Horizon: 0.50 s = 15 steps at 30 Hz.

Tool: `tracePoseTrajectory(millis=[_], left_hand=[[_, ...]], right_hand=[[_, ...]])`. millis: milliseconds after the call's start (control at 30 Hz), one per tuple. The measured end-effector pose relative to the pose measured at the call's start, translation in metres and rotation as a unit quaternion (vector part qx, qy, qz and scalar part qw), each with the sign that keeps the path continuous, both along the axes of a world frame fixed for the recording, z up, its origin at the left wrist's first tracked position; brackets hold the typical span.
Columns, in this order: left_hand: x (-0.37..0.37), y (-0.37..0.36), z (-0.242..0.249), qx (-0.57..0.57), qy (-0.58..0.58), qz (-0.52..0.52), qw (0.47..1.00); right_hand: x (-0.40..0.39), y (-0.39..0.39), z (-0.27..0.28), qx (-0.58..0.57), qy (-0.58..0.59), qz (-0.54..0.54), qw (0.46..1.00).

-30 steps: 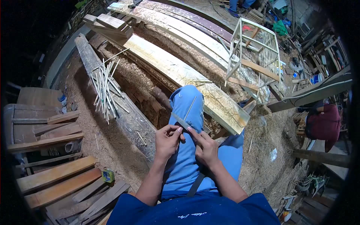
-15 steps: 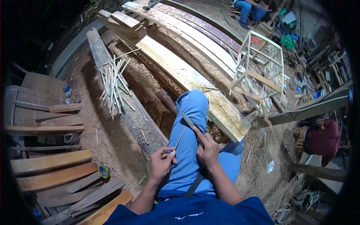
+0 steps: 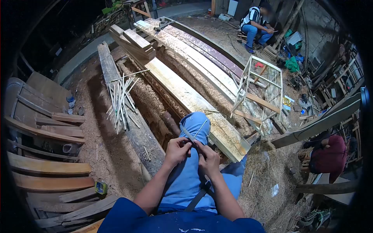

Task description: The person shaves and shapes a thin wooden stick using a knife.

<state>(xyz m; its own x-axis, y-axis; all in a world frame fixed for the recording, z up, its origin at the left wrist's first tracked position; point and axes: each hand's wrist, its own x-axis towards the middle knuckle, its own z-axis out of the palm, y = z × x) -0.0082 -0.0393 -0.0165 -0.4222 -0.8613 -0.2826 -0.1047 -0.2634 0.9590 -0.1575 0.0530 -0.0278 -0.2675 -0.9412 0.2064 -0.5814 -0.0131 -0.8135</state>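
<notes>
Above the blue-trousered knee, my left hand (image 3: 178, 151) is closed, pinching a thin stick (image 3: 200, 129) whose far end points up and to the right. My right hand (image 3: 208, 159) is closed on the near end of a flat grey blade (image 3: 187, 133), which slants up to the left. Stick and blade cross close to the fingertips; whether they touch is unclear. Up and left of my hands, a pile of thin sticks (image 3: 121, 99) lies across a weathered plank (image 3: 136, 130).
Pale timber beams (image 3: 175, 87) run diagonally ahead. A slatted wooden cage (image 3: 261, 91) stands at the right. Curved wood pieces (image 3: 50, 163) and a yellow tape measure (image 3: 101, 188) lie at the left. One person (image 3: 254, 25) sits at the back, another (image 3: 332, 157) at the right.
Both hands have come together, the left one moving up and right. The stick now reaches past the blade to the upper right. The view has shifted, showing more of the person at the back.
</notes>
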Motion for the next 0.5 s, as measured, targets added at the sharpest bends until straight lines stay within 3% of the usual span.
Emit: tracePoseTrajectory(millis=[167, 267, 367, 500], left_hand=[[0.006, 0.013, -0.010, -0.012, 0.029, 0.023, 0.999], [0.017, 0.027, 0.015, 0.047, -0.001, 0.014, 0.999], [0.031, 0.043, 0.010, 0.036, 0.024, 0.029, 0.999], [0.059, 0.069, 0.018, 0.080, -0.021, 0.014, 0.996]], right_hand=[[0.005, 0.003, -0.004, -0.012, 0.016, -0.014, 1.000], [0.004, 0.005, -0.003, -0.009, 0.022, -0.020, 1.000], [0.005, 0.006, -0.005, -0.006, 0.019, -0.023, 1.000], [0.004, 0.005, -0.001, -0.003, 0.021, -0.035, 0.999]])
